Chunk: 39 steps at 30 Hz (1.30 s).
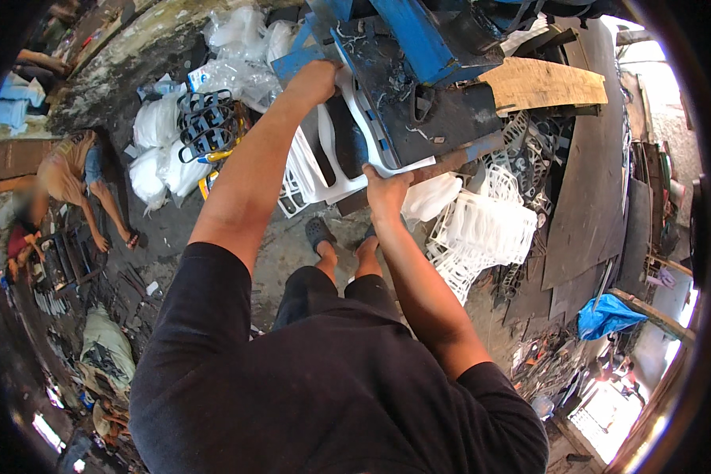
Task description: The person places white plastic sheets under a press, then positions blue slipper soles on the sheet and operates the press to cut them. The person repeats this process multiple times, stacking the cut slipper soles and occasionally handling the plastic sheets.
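Both my arms reach forward to a white sheet with large rounded cut-outs (359, 107), which lies along the left edge of a black plate (450, 118) on a blue machine. My left hand (314, 82) is closed on the sheet's far end, its fingertips partly hidden. Nearer to me, my right hand (387, 192) pinches the sheet's near corner. More white sheet material (304, 162) lies just left of it, below the plate's level.
Blue machine parts (415, 35) rise over the plate, with a yellowish board (541, 84) to the right. Piled white cut-out sheets (490, 229) lie at right; white bundles (162, 134) and black openwork pieces (205, 126) at left. Another person (75, 170) bends down farther left.
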Tool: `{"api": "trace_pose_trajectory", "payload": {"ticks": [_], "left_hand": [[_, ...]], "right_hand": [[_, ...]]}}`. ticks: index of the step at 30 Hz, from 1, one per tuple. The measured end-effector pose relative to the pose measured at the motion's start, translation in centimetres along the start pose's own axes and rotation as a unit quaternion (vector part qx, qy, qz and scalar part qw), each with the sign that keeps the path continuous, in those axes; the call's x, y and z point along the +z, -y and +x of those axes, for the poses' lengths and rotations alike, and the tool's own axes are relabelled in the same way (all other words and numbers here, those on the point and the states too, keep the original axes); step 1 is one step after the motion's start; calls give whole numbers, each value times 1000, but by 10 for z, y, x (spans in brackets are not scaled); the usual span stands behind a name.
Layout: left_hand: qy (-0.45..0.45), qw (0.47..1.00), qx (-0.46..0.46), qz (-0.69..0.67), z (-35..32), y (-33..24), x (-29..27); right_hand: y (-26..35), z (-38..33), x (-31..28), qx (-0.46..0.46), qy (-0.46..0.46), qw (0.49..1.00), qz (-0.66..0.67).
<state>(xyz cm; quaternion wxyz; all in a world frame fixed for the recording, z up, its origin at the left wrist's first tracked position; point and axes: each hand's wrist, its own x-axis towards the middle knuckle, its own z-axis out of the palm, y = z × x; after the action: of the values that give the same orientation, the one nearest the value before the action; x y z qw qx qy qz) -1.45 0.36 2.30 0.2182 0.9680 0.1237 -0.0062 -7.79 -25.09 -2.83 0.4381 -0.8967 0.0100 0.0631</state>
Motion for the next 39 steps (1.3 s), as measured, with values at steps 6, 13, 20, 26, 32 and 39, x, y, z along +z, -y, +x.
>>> {"api": "trace_pose_trajectory", "payload": {"ticks": [6,13,20,26,32,39], "left_hand": [[-21,999,47,15,-1,9,6],[19,998,39,51,17,15,16],[-92,995,33,35,0,16,13],[-176,800,-264,-509,-58,-51,54],[-183,684,-304,-637,-51,-54,70],[-153,613,-255,-732,-47,-58,53]], "right_hand": [[12,-5,-9,6,27,999,30],[4,0,2,18,-7,999,-31],[11,-3,-11,60,76,990,101],[-11,12,-65,186,119,905,364],[-15,35,-59,240,98,890,375],[-15,47,-58,232,88,854,458]]}}
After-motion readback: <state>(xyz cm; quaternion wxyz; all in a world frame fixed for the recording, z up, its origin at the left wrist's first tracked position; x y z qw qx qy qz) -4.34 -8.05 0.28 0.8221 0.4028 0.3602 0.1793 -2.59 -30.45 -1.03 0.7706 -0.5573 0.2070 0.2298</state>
